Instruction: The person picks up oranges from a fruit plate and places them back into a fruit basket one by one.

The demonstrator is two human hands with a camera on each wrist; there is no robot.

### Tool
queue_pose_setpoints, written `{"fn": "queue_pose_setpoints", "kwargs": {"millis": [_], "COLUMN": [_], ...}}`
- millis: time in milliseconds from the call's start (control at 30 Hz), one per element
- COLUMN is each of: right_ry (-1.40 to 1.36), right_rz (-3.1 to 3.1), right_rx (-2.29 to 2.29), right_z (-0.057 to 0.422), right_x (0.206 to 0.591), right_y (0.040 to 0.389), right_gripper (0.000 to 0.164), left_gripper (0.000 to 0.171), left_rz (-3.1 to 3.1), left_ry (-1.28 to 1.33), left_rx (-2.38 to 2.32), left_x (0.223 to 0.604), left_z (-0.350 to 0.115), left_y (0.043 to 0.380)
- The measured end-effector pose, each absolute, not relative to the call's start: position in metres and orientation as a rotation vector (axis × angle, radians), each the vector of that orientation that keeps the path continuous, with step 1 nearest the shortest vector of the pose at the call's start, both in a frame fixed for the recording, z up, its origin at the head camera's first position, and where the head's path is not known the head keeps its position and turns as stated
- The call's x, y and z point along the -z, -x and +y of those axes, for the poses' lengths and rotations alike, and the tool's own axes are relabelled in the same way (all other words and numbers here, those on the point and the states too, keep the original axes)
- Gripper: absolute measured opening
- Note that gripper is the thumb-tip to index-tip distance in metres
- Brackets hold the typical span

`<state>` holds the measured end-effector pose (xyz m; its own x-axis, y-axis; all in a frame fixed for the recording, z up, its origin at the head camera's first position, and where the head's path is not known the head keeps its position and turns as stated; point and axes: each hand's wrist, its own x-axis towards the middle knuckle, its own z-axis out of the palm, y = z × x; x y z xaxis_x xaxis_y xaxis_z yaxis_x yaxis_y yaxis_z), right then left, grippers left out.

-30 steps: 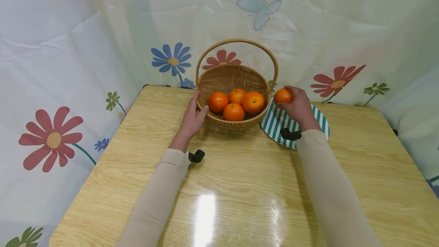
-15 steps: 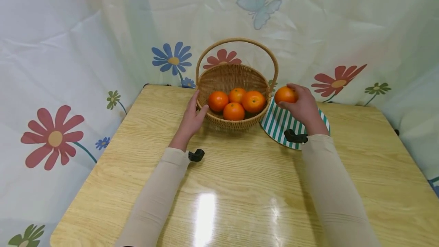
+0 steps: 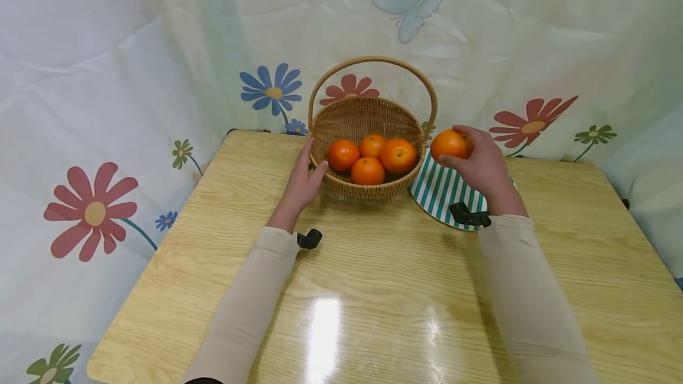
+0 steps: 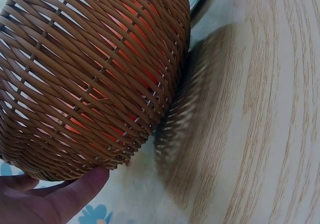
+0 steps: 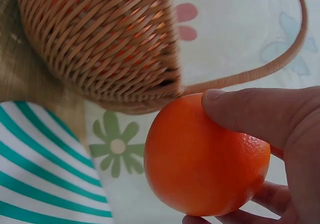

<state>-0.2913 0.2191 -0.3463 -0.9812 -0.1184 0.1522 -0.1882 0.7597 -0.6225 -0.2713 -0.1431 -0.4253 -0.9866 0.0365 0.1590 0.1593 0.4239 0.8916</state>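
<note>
A wicker basket (image 3: 368,190) with a tall handle stands at the back of the table, with several oranges (image 3: 398,155) inside. My left hand (image 3: 303,184) rests against its left side, fingers along the wall and thumb on the front. In the left wrist view the thumb (image 4: 80,194) touches the woven wall (image 4: 95,73). My right hand (image 3: 482,162) holds another orange (image 3: 450,144) between thumb and fingers, just right of the basket and above a green-and-white striped plate (image 3: 440,200). The right wrist view shows this orange (image 5: 200,159) near the basket's rim, and the right hand (image 5: 285,134) partly hides it.
The wooden table (image 3: 384,271) extends in front of the basket and to both sides. A curtain (image 3: 480,28) printed with flowers and a butterfly hangs right behind the table. The basket's arched handle (image 3: 373,59) rises above its opening.
My right hand has shifted a little to the right and up with the orange, away from the basket's rim. The left hand stays against the basket.
</note>
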Motion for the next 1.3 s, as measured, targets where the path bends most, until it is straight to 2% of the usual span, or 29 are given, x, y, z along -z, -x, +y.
{"fn": "queue_pose_setpoints", "kwargs": {"millis": [600,1300], "right_ry": [-0.319,-0.518], "right_rz": [-2.819,-2.753], "right_rx": [-0.985,-1.103], "right_z": [0.193,0.155], "right_x": [0.31,0.308], "right_y": [0.263,0.253], "right_gripper": [0.075,0.068], "left_gripper": [0.068,0.07], "left_rz": [-2.549,-2.532], "left_ry": [0.173,0.198], "left_rx": [1.62,1.692], "left_x": [0.419,0.421], "left_z": [-0.143,-0.145], "left_y": [0.272,0.267]}}
